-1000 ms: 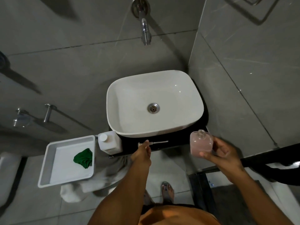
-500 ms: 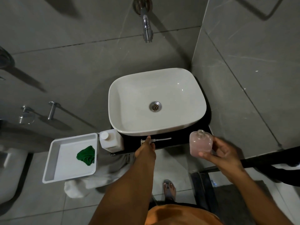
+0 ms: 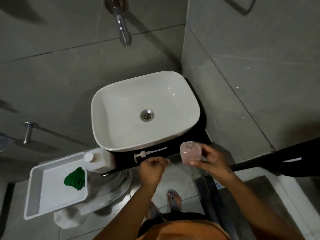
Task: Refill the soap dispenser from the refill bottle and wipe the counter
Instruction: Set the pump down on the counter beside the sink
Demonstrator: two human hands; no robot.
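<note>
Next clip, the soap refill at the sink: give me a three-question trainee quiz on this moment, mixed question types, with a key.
1. True or false: the pump head is screwed onto the soap dispenser.
2. Which hand holds the dispenser? A. left hand B. right hand C. neither
3. Fill in: the green cloth lies in the white ____.

Key
1. False: the pump lies on the black counter in front of the sink, and the dispenser's neck is open.
2. B. The left hand is just below the pump and holds nothing that shows.
3. Tray, left of the capped refill bottle.
</note>
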